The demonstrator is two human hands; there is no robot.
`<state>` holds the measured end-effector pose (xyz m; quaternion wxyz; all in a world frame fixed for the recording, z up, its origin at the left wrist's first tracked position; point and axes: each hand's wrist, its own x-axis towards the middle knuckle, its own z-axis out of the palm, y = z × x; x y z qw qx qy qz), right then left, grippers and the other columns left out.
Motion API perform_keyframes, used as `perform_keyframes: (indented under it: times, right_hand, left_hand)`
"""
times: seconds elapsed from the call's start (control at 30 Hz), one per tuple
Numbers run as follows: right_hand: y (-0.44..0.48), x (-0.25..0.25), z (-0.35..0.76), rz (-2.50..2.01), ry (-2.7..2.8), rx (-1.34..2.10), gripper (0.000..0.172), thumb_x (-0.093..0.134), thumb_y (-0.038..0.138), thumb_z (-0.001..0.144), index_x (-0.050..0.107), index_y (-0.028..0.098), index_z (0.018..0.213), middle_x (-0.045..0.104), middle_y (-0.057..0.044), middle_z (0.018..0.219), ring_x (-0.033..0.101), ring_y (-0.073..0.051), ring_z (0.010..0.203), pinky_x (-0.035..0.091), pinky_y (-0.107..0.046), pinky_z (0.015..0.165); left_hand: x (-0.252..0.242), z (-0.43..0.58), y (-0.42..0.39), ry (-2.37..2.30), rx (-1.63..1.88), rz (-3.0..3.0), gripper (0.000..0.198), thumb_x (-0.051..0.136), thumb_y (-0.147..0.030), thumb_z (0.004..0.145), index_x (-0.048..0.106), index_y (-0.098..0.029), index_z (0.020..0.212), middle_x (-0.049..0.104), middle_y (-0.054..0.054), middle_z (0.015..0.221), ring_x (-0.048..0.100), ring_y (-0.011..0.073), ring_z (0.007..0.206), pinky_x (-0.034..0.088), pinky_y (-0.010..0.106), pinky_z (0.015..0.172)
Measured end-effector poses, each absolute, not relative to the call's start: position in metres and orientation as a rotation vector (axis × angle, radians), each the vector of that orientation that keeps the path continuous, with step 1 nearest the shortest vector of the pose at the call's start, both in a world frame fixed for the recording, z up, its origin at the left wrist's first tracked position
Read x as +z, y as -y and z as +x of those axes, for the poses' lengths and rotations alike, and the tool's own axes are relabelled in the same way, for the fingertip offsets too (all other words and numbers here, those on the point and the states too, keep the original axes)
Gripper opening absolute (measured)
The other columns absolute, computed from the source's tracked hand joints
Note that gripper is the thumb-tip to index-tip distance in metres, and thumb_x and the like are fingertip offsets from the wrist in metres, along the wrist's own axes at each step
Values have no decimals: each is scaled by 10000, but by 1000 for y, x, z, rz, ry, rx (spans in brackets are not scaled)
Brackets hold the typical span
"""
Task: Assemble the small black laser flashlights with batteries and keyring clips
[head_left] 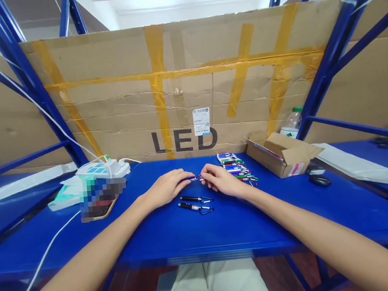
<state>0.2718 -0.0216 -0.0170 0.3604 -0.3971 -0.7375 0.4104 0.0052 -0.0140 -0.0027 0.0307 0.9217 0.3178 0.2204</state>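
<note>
A small purple keychain flashlight [193,178] lies between my two hands, partly covered by fingers. My left hand [167,187] has its fingers closed over the left end, low above the blue table. At the other end, my right hand [221,179] pinches the clip part between thumb and fingers; the exact grip is hidden. Just below the hands lie two black keychain flashlights [189,199] with carabiner clips, side by side. Behind my right hand stretches a row of several coloured keychain flashlights [231,165], their clips pointing right.
An open cardboard box [265,153] stands at the back right, near a plastic bottle [293,122] and a black mouse [319,180]. On the left are a power strip [118,169], a partly blurred phone [109,209] and a white cable [50,246]. A large cardboard sheet [117,115] closes off the back.
</note>
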Motion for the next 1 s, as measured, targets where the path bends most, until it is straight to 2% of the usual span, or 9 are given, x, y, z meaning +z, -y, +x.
perform_keyframes:
  times: [0.1, 0.17, 0.23, 0.37, 0.43, 0.57, 0.77, 0.9, 1.0]
  right_hand:
    - [21, -20, 272, -1034, 1919, 989, 353, 573, 577, 1030, 576, 227, 988, 648, 1, 851, 594, -142, 680, 488, -264, 582]
    - [21, -20, 272, -1025, 1912, 971, 308, 566, 537, 1041, 580, 238, 1111, 614, 28, 822, 584, -143, 660, 480, -264, 574]
    - [23, -20, 270, -1002, 1914, 951, 277, 552, 499, 1051, 580, 244, 1155, 602, 37, 816, 576, -139, 651, 476, -265, 580]
    - [25, -17, 268, -972, 1908, 962, 270, 576, 486, 1037, 592, 220, 993, 606, 21, 823, 573, -133, 639, 485, -285, 604]
    - [25, -15, 268, -960, 1914, 960, 267, 629, 479, 1010, 606, 214, 986, 621, 16, 826, 591, -138, 646, 501, -298, 629]
    - [26, -14, 272, -963, 1963, 876, 243, 642, 467, 1016, 602, 227, 1007, 656, 6, 833, 623, -159, 684, 521, -307, 649]
    - [29, -11, 276, -1000, 2135, 663, 222, 455, 427, 1125, 541, 258, 1010, 712, -3, 811, 651, -176, 697, 506, -314, 689]
    - [29, -8, 274, -1032, 2172, 441, 223, 446, 403, 1120, 526, 259, 968, 708, -33, 861, 643, -209, 762, 469, -341, 738]
    - [27, -7, 274, -1047, 2170, 316, 236, 462, 422, 1109, 529, 259, 951, 699, -56, 904, 636, -238, 824, 448, -360, 769]
  left_hand:
    - [-4, 7, 14, -978, 657, 2832, 423, 421, -459, 1168, 692, -256, 1421, 741, 88, 1264, 685, 251, 1181, 545, 382, 1072]
    - [-4, 9, 16, -993, 665, 2826, 419, 406, -444, 1171, 692, -247, 1407, 730, 93, 1287, 664, 261, 1243, 530, 394, 1103]
    - [-3, 10, 17, -1011, 660, 2817, 421, 387, -428, 1175, 687, -236, 1398, 714, 99, 1288, 663, 260, 1231, 529, 394, 1095]
    - [-1, 9, 18, -1015, 659, 2816, 446, 386, -466, 1173, 696, -225, 1385, 675, 88, 1158, 672, 244, 1083, 556, 368, 989]
    - [-1, 7, 16, -1009, 704, 2823, 460, 373, -476, 1176, 715, -231, 1361, 668, 86, 1135, 664, 243, 1076, 555, 363, 978]
    - [-2, 6, 12, -1006, 757, 2831, 467, 383, -496, 1174, 731, -231, 1339, 698, 91, 1163, 656, 243, 1093, 543, 372, 1000]
    - [-2, 7, 11, -1038, 686, 2801, 428, 390, -448, 1177, 745, -220, 1250, 751, 87, 1183, 671, 252, 1122, 533, 385, 1016]
    - [0, 9, 13, -991, 676, 2735, 357, 423, -398, 1173, 708, -246, 1323, 763, 60, 1313, 694, 249, 1207, 520, 392, 1074]
    - [2, 9, 14, -975, 697, 2717, 342, 419, -380, 1172, 706, -269, 1320, 772, 43, 1317, 709, 243, 1197, 526, 387, 1070]
